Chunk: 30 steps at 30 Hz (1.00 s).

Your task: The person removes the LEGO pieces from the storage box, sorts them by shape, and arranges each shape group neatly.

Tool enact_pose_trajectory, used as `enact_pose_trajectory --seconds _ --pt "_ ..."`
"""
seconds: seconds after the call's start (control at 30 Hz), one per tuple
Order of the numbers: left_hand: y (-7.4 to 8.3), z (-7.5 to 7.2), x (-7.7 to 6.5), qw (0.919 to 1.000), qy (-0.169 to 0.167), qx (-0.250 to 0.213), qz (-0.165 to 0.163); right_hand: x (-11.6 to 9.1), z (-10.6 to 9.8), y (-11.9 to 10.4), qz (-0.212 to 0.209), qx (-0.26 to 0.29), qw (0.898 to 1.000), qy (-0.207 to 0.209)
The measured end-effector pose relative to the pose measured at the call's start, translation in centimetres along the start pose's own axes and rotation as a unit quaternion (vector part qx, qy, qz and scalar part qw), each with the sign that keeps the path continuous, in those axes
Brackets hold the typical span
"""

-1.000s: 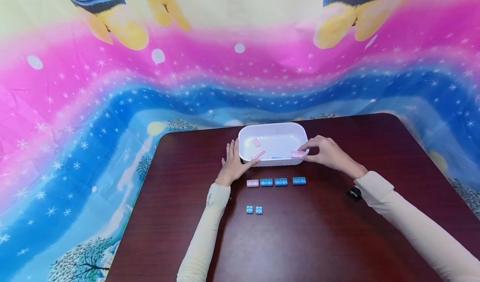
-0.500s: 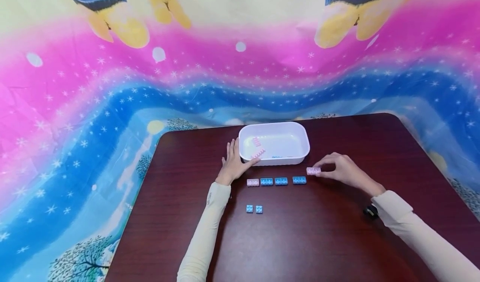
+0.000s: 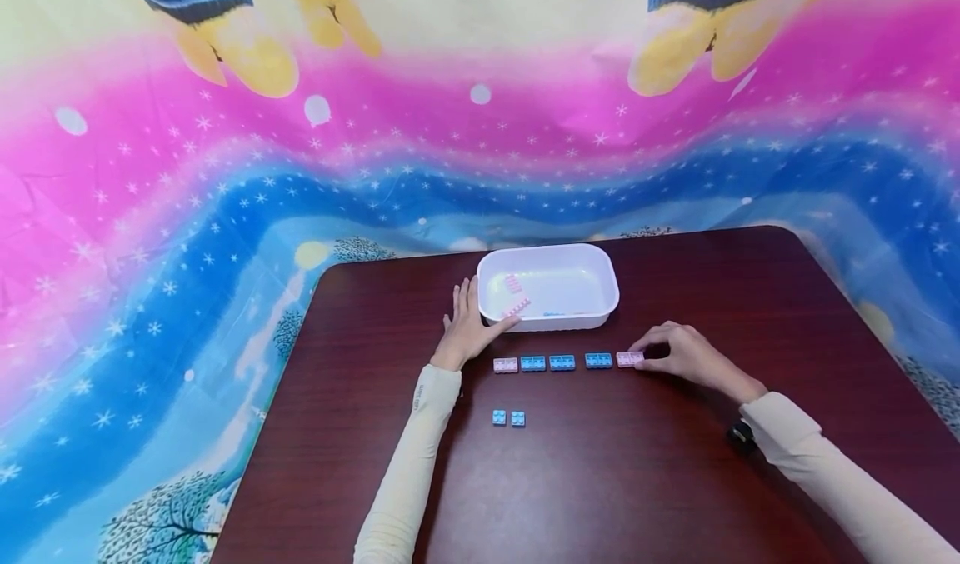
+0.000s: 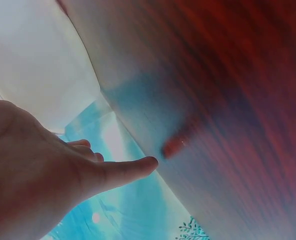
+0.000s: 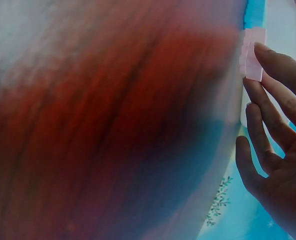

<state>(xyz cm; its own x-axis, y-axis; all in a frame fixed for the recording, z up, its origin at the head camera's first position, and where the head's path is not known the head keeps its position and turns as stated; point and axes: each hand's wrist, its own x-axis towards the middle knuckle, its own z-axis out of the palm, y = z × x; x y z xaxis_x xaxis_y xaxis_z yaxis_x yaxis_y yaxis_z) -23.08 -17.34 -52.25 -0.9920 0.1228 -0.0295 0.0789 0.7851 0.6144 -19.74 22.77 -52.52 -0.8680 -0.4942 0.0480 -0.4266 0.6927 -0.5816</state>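
Observation:
At the right end of a row of toy bricks, my right hand [image 3: 690,354] pinches a pink toy brick [image 3: 628,360] between thumb and fingers. The right wrist view shows the thumb on one face of this brick [image 5: 254,55]. The row runs left through three blue bricks [image 3: 598,361] to another pink brick [image 3: 506,365]. My left hand [image 3: 463,335] rests against the left side of a white plastic basin [image 3: 566,325], fingers straight, thumb along its front wall. In the left wrist view, the left hand [image 4: 43,170] has its thumb extended.
Pink bricks [image 3: 517,306] lie inside the basin, with a bit of blue partly hidden behind its front wall. Two small light-blue square bricks [image 3: 518,419] sit nearer on the dark wooden table [image 3: 600,481]. A printed cloth [image 3: 450,147] hangs behind the table.
My right hand has carried the pink brick out of the basin, rightward and toward me, to the row's right end. My left hand stays at the basin.

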Motion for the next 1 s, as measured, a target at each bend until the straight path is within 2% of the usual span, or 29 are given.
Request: enact_pose_trajectory --seconds 0.4,0.7,1.0 --pt "0.0 -0.1 0.0 1.0 -0.002 -0.002 0.001 0.1 0.1 0.0 0.013 -0.001 1.0 0.007" --pt "-0.5 0.2 0.4 1.0 -0.002 0.006 -0.006 0.5 -2.2 -0.8 0.0 0.004 0.997 0.074" --pt "-0.4 0.2 0.4 1.0 -0.003 0.0 -0.002 1.9 -3.3 -1.9 0.01 0.034 0.994 0.104"
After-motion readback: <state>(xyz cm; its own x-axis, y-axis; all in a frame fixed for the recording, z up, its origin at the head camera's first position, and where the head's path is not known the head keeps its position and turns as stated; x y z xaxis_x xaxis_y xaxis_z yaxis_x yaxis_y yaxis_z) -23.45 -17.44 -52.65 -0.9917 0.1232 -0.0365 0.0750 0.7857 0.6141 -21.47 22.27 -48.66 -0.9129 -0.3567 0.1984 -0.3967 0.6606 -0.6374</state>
